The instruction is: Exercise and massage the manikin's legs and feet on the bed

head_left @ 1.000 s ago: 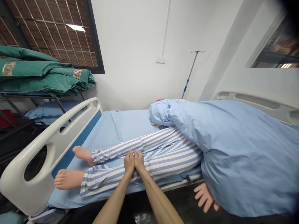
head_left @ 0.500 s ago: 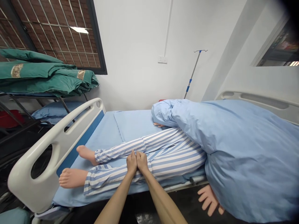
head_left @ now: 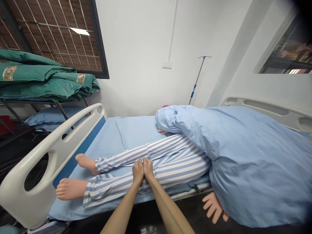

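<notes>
A life-size manikin in blue-and-white striped trousers (head_left: 180, 170) lies along the bed, its bare foot (head_left: 70, 189) toward the left end. My left hand (head_left: 138, 169) and my right hand (head_left: 148, 168) rest side by side, touching, over its nearer leg around the knee. Both are closed with the fingers curled under; whether they grip trouser cloth is hidden. A bunched light-blue quilt (head_left: 234, 152) covers the manikin's upper body. From under the quilt's lower edge the manikin's hand (head_left: 214, 206) hangs over the bedside, fingers spread.
A pale footboard (head_left: 56, 149) closes the bed's left end, and a headboard (head_left: 263, 107) stands at the right. Behind the bed rises an IV pole (head_left: 197, 81) against the wall. Folded green bedding (head_left: 48, 81) lies on a metal frame at the left, below a barred window.
My view has shifted slightly to the right, so the bed and room sit further left. Both closed hands stay together on the same leg.
</notes>
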`<state>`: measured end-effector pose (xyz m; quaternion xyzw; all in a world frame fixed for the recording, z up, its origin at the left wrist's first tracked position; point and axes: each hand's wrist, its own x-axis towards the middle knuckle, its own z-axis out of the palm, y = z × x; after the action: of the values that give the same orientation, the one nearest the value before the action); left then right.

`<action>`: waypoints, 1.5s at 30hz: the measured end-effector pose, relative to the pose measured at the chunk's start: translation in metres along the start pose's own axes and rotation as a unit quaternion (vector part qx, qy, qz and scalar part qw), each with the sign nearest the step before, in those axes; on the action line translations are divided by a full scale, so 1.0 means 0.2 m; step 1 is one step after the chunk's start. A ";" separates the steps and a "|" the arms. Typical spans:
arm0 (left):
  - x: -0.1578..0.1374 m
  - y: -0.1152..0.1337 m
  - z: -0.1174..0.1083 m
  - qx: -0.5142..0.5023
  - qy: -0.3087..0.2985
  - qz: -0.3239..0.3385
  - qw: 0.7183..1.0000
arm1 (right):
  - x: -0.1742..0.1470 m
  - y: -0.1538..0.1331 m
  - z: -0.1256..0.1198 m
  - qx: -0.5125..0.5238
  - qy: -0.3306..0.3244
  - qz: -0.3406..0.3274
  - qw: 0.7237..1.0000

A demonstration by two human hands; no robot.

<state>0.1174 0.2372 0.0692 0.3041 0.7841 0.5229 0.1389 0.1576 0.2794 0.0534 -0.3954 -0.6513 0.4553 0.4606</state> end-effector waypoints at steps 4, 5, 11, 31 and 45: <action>0.01 -0.01 0.00 0.009 -0.010 -0.003 1.000 | 0.02 -0.06 -0.01 -0.030 -0.012 -0.009 0.999; 0.01 -0.01 0.00 0.007 -0.015 0.000 1.000 | 0.03 -0.08 -0.02 -0.037 -0.022 -0.021 0.999; 0.00 -0.03 0.00 0.003 -0.013 0.016 1.000 | 0.02 -0.08 -0.08 -0.074 -0.039 -0.067 0.994; -0.02 0.04 0.08 0.057 -0.019 0.012 0.998 | 0.02 -0.01 -0.11 -0.013 0.018 0.028 0.999; -0.02 0.06 0.10 0.076 -0.018 0.051 0.996 | 0.01 0.03 -0.23 -0.160 -0.014 -0.070 0.985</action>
<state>0.1355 0.2532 0.0707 0.3630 0.8025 0.4622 0.1026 0.2014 0.2942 0.0563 -0.4108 -0.7483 0.3176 0.4127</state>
